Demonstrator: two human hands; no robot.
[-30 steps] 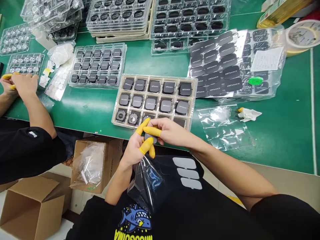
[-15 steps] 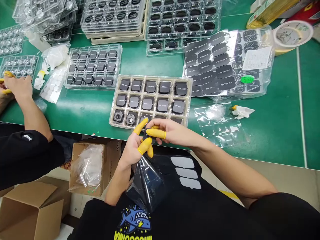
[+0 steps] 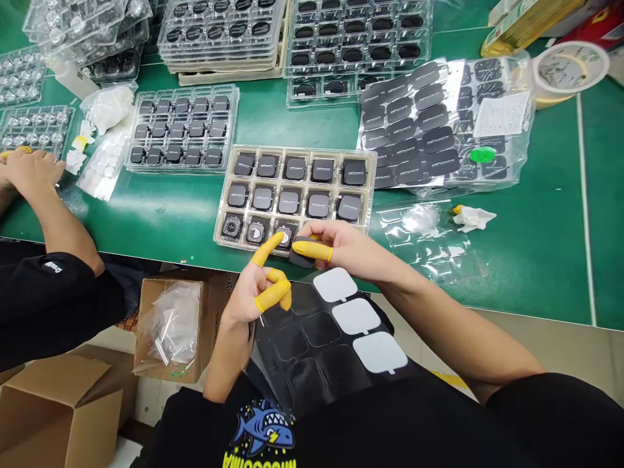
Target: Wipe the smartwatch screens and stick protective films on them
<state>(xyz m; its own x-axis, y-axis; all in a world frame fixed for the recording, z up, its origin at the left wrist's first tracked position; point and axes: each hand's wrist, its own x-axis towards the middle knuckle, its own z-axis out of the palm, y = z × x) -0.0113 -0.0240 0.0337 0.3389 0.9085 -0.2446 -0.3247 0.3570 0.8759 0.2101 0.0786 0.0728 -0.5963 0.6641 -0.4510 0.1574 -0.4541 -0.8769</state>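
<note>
Head view, looking down over a green table (image 3: 166, 211). Grips a dark rounded-square piece (image 3: 301, 260) in the right hand (image 3: 344, 244), pinched between the yellow-covered thumb above and fingers partly hidden behind. Shows the dark surface past both sides of that thumb, held at the front edge of a cream tray (image 3: 221, 214), in front of the bottom row and toward its right half. Holds the piece just beside the tip of the left index finger, seemingly without touching it there.

Points that yellow-covered index straight out from the left hand (image 3: 244, 292), toward the third compartment of the bottom row. Curls the left thumb and other fingers together below, closed on the upper left part of a black sheet (image 3: 302, 361). Bears three white rounded squares (image 3: 357, 316) along the right side of this sheet, tilted above the lap.

Contains dark square pieces in the two upper rows of the cream tray, and at the bottom left, round-faced ones. Includes a clear tray (image 3: 180, 170) of similar pieces farther left, printed dark labels (image 3: 414, 133) to the right, and clear bags (image 3: 431, 250) nearer. Reveals another person's hands (image 3: 36, 172) at the far left.
</note>
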